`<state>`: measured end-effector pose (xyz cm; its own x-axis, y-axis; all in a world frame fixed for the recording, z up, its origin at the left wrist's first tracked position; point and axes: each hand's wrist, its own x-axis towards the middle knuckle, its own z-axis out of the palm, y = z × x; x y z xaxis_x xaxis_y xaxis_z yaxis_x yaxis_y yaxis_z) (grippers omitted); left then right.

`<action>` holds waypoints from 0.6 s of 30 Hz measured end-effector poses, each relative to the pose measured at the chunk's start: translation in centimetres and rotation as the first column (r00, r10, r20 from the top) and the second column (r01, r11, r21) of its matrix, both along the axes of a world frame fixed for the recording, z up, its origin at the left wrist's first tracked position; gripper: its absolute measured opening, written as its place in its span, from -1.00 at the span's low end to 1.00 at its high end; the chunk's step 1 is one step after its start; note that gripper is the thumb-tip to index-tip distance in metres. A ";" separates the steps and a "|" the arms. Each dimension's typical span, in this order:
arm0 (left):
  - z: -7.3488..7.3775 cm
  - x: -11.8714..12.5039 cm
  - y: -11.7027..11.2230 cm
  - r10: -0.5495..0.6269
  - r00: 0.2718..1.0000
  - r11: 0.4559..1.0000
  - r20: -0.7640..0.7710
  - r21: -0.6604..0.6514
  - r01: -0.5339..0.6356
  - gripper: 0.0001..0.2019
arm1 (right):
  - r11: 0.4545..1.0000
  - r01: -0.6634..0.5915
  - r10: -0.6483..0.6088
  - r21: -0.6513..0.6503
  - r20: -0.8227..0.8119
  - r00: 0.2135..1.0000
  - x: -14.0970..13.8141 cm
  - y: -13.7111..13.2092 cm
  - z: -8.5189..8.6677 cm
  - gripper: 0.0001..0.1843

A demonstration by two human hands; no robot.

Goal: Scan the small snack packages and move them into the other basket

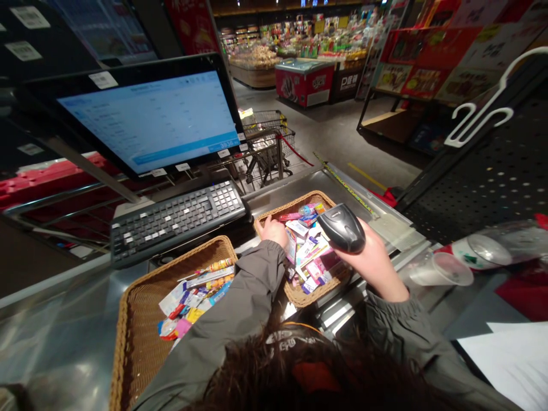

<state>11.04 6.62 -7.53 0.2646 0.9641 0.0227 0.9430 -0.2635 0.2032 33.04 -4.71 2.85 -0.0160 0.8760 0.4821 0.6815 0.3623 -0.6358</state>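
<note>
Barcode scanner (341,228) is held above the right side of the smaller basket (310,298), with the right hand (370,254) wrapped around it. Its handle is hidden under the head; the hard casing is probably light, rigid and rather smooth, best gripped around that handle. The left hand (274,230) is placed at the basket's left edge, fingers bent; whether anything is pinched cannot be told. Small packets (306,251) are heaped inside the basket; they are likely light, thin and slippery, best taken by an edge. Part of the heap is covered by the scanner. Farther left, a larger basket (139,319) with more packets is partly overlapped by the left sleeve (257,279). Beyond it are set a keyboard (180,220) and a monitor (154,125); plastic cups (440,269) and papers (509,357) are seen at the right.
</note>
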 end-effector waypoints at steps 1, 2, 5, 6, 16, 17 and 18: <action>0.7 -0.3 -0.2 0.014 1.000 1.000 0.003 0.004 -0.014 -0.75 | 1.000 0.003 -0.003 -0.004 0.003 1.000 0.0 -0.1 0.0 -0.40; 1.4 -0.7 -0.6 0.038 0.999 0.999 0.005 0.002 -0.038 -0.77 | 1.000 0.007 -0.007 -0.007 0.007 1.000 -0.1 -0.1 0.0 -0.41; 4.1 -1.9 -1.9 0.090 0.995 0.996 0.046 0.001 -0.090 -0.79 | 1.000 0.017 -0.017 -0.001 0.021 1.000 -0.4 -0.4 0.0 -0.41; 5.2 -2.5 -2.4 0.098 0.993 0.995 0.072 0.012 -0.100 -0.80 | 1.000 0.020 -0.020 0.000 0.020 1.000 -0.6 -0.5 0.0 -0.40; 15.3 -10.8 -6.7 -0.059 0.885 0.863 0.463 0.469 -0.188 -0.83 | 0.984 -0.160 0.153 0.082 0.087 0.984 -5.0 -1.1 2.5 -0.30; 15.9 -11.5 -7.2 -0.073 0.870 0.832 0.488 0.511 -0.217 -0.83 | 0.976 -0.189 0.178 0.105 0.102 0.979 -5.8 -1.2 2.8 -0.30; 16.5 -12.2 -7.8 -0.079 0.860 0.800 0.505 0.546 -0.247 -0.83 | 0.967 -0.219 0.205 0.130 0.116 0.972 -6.5 -1.3 3.2 -0.31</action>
<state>-1.16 -1.17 8.99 -0.0211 0.7372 0.6754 0.7852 -0.4059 0.4676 26.50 -6.00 6.09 -0.2485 0.7709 0.5865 0.6372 0.5861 -0.5004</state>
